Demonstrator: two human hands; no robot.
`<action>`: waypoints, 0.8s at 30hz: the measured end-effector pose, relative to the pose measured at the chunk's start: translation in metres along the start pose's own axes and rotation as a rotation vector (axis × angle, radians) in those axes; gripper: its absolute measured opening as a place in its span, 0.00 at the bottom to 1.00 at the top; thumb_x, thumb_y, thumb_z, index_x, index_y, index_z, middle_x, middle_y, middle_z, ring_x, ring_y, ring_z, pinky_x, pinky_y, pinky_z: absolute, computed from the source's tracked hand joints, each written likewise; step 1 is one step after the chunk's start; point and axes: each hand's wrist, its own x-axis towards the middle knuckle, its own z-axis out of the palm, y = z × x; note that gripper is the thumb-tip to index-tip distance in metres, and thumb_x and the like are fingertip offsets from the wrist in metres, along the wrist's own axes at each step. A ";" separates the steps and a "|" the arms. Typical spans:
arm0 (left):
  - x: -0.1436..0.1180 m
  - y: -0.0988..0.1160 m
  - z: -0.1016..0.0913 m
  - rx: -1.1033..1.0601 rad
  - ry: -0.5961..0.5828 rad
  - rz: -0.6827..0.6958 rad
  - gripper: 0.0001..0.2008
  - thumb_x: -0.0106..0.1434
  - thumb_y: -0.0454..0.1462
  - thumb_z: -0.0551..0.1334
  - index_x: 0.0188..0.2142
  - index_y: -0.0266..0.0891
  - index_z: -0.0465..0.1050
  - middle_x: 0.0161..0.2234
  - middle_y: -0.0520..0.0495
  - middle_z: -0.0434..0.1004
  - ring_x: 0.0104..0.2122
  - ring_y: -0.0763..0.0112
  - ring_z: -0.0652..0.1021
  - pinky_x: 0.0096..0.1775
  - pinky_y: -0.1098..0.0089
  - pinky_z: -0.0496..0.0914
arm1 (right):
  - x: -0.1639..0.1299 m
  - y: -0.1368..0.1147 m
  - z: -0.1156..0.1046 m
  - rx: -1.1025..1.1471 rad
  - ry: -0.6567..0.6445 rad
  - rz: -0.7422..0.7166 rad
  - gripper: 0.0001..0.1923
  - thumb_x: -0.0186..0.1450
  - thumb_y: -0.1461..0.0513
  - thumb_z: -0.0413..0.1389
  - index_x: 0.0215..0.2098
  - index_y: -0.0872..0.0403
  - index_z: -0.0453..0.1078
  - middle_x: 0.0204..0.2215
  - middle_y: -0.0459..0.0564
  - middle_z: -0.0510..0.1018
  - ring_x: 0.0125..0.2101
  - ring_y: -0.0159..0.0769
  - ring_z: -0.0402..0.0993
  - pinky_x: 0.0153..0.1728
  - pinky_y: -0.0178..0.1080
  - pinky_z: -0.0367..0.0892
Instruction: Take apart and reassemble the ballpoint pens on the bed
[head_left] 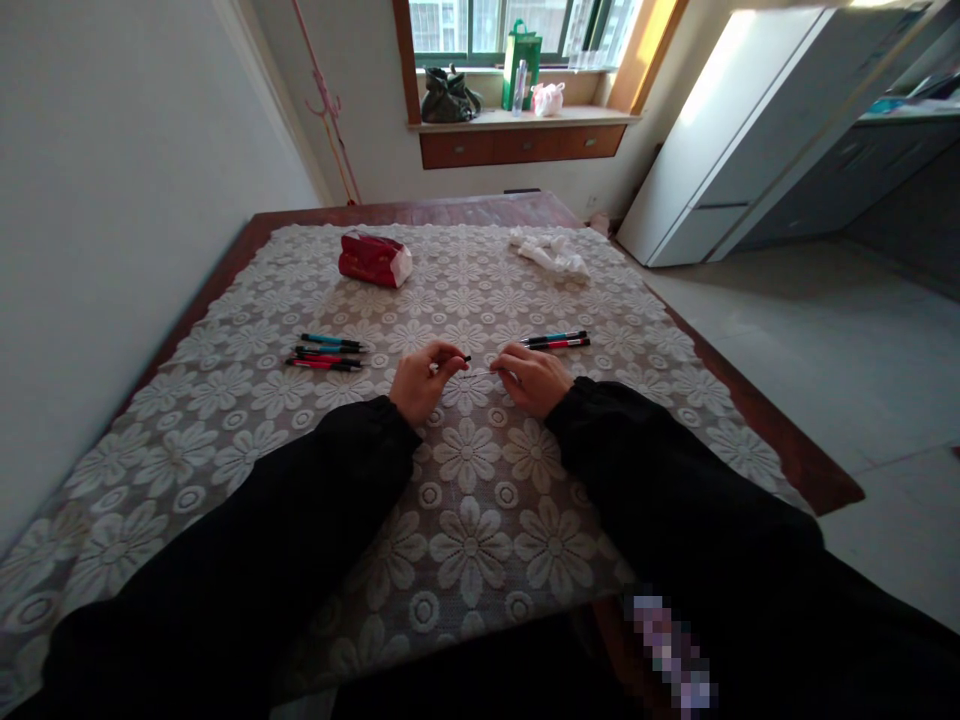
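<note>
My left hand [424,382] is closed in a pinch, with a small black pen part [467,358] showing at its fingertips. A thin pen refill [480,374] runs between the two hands just above the tablecloth. Its right end is pinched by my right hand [531,378]. Left of my left hand lie several pens, among them a blue pen [330,342] and a red pen [324,363]. Just beyond my right hand rest a blue-and-black pen [559,337] and a red-and-black pen [562,344], partly hidden by the fingers.
A floral lace tablecloth [469,455] covers the wooden table [814,480]. Farther back sit a red packet [371,260] and a crumpled white plastic bag [555,256]. Wall bounds the left side; a white fridge [720,130] stands beyond at right.
</note>
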 end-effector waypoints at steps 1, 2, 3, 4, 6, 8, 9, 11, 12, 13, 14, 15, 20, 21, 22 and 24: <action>0.000 -0.001 0.001 -0.017 -0.048 0.002 0.14 0.65 0.47 0.62 0.41 0.40 0.75 0.35 0.46 0.85 0.34 0.66 0.81 0.30 0.70 0.65 | 0.000 -0.001 0.000 -0.009 0.001 -0.009 0.12 0.68 0.65 0.51 0.43 0.52 0.76 0.43 0.50 0.79 0.37 0.36 0.74 0.39 0.36 0.63; 0.000 -0.002 0.002 -0.032 -0.084 0.005 0.13 0.65 0.47 0.63 0.41 0.40 0.75 0.34 0.46 0.84 0.34 0.65 0.81 0.30 0.70 0.66 | 0.000 -0.001 0.000 -0.019 0.007 -0.011 0.12 0.68 0.65 0.51 0.43 0.51 0.76 0.43 0.50 0.79 0.37 0.36 0.74 0.39 0.36 0.63; 0.000 -0.003 0.003 -0.042 -0.102 0.008 0.12 0.65 0.46 0.63 0.40 0.40 0.75 0.34 0.46 0.84 0.34 0.65 0.81 0.30 0.70 0.66 | 0.000 -0.001 0.000 -0.031 0.016 -0.008 0.12 0.68 0.66 0.51 0.43 0.51 0.76 0.42 0.50 0.79 0.37 0.36 0.75 0.38 0.36 0.63; 0.000 -0.004 0.003 -0.045 -0.105 0.010 0.12 0.64 0.45 0.63 0.40 0.40 0.75 0.34 0.46 0.84 0.34 0.65 0.81 0.30 0.70 0.67 | 0.000 -0.001 -0.001 -0.045 0.023 -0.001 0.12 0.68 0.66 0.51 0.42 0.51 0.76 0.42 0.49 0.79 0.37 0.36 0.75 0.38 0.36 0.63; 0.000 -0.005 0.003 -0.021 -0.078 0.016 0.11 0.64 0.45 0.64 0.39 0.40 0.75 0.34 0.47 0.83 0.35 0.66 0.81 0.32 0.69 0.68 | 0.000 0.000 -0.002 -0.077 0.032 0.022 0.11 0.67 0.66 0.52 0.41 0.52 0.77 0.41 0.49 0.80 0.35 0.36 0.75 0.37 0.37 0.63; 0.000 -0.005 0.002 0.034 -0.048 0.019 0.10 0.64 0.44 0.64 0.38 0.40 0.76 0.34 0.47 0.83 0.35 0.66 0.80 0.34 0.69 0.68 | 0.001 0.002 -0.004 -0.114 0.025 0.043 0.11 0.66 0.66 0.53 0.39 0.52 0.77 0.40 0.49 0.80 0.35 0.36 0.75 0.37 0.38 0.62; 0.000 -0.005 0.002 0.064 -0.038 0.019 0.09 0.64 0.44 0.65 0.38 0.41 0.76 0.35 0.48 0.83 0.35 0.66 0.80 0.35 0.68 0.69 | 0.001 0.004 -0.005 -0.135 0.019 0.052 0.10 0.65 0.66 0.53 0.39 0.52 0.77 0.40 0.49 0.80 0.34 0.36 0.75 0.36 0.38 0.62; -0.001 -0.004 0.001 0.123 -0.020 0.020 0.08 0.65 0.43 0.65 0.38 0.42 0.77 0.35 0.49 0.83 0.36 0.66 0.81 0.37 0.68 0.69 | 0.002 0.006 -0.008 -0.179 0.006 0.062 0.09 0.64 0.65 0.54 0.38 0.51 0.77 0.40 0.49 0.80 0.33 0.37 0.75 0.35 0.38 0.61; -0.001 -0.004 0.001 0.149 -0.014 0.020 0.07 0.65 0.42 0.65 0.38 0.42 0.77 0.35 0.49 0.83 0.37 0.66 0.81 0.37 0.67 0.69 | 0.003 0.007 -0.010 -0.202 -0.002 0.068 0.09 0.63 0.65 0.55 0.37 0.51 0.77 0.39 0.49 0.80 0.33 0.37 0.74 0.35 0.39 0.61; -0.002 -0.004 0.000 0.169 -0.010 0.019 0.07 0.65 0.42 0.64 0.39 0.43 0.76 0.35 0.49 0.83 0.37 0.65 0.81 0.38 0.67 0.70 | 0.003 0.008 -0.011 -0.223 -0.009 0.077 0.08 0.63 0.64 0.55 0.36 0.51 0.77 0.38 0.49 0.80 0.31 0.37 0.74 0.34 0.39 0.60; -0.002 -0.004 0.000 0.186 -0.005 0.017 0.06 0.66 0.41 0.64 0.39 0.43 0.76 0.36 0.49 0.83 0.38 0.65 0.81 0.38 0.67 0.70 | 0.003 0.009 -0.012 -0.240 -0.014 0.085 0.07 0.63 0.63 0.56 0.35 0.51 0.77 0.37 0.49 0.80 0.31 0.37 0.73 0.33 0.39 0.60; -0.002 -0.004 0.000 0.201 0.001 0.013 0.06 0.66 0.41 0.64 0.40 0.43 0.75 0.37 0.49 0.83 0.38 0.64 0.81 0.38 0.67 0.70 | 0.003 0.009 -0.013 -0.251 -0.017 0.091 0.07 0.63 0.63 0.56 0.34 0.51 0.77 0.37 0.49 0.80 0.30 0.36 0.73 0.33 0.39 0.59; -0.003 -0.007 0.000 0.255 -0.035 0.066 0.05 0.67 0.35 0.59 0.43 0.44 0.70 0.42 0.47 0.82 0.43 0.62 0.80 0.45 0.63 0.72 | 0.001 0.010 -0.011 -0.199 -0.017 0.029 0.07 0.64 0.62 0.56 0.35 0.51 0.77 0.37 0.48 0.81 0.30 0.36 0.73 0.33 0.38 0.59; -0.003 -0.008 0.000 0.294 -0.050 0.085 0.05 0.67 0.34 0.58 0.42 0.44 0.70 0.42 0.47 0.82 0.44 0.61 0.80 0.46 0.62 0.72 | 0.001 0.010 -0.010 -0.183 -0.027 0.000 0.08 0.65 0.62 0.56 0.36 0.51 0.78 0.37 0.48 0.81 0.31 0.35 0.74 0.33 0.38 0.59; -0.003 -0.008 0.000 0.341 -0.062 0.102 0.05 0.67 0.34 0.58 0.41 0.44 0.71 0.41 0.47 0.82 0.45 0.60 0.79 0.47 0.60 0.71 | 0.000 0.010 -0.007 -0.168 -0.040 -0.028 0.08 0.66 0.61 0.56 0.37 0.50 0.78 0.37 0.48 0.81 0.32 0.35 0.74 0.34 0.38 0.60; -0.003 -0.007 0.000 0.421 -0.073 0.133 0.05 0.67 0.35 0.59 0.41 0.44 0.73 0.42 0.47 0.81 0.46 0.58 0.78 0.50 0.58 0.70 | 0.000 0.010 -0.003 -0.149 -0.068 -0.070 0.09 0.69 0.59 0.55 0.39 0.50 0.78 0.37 0.49 0.81 0.33 0.36 0.75 0.35 0.38 0.60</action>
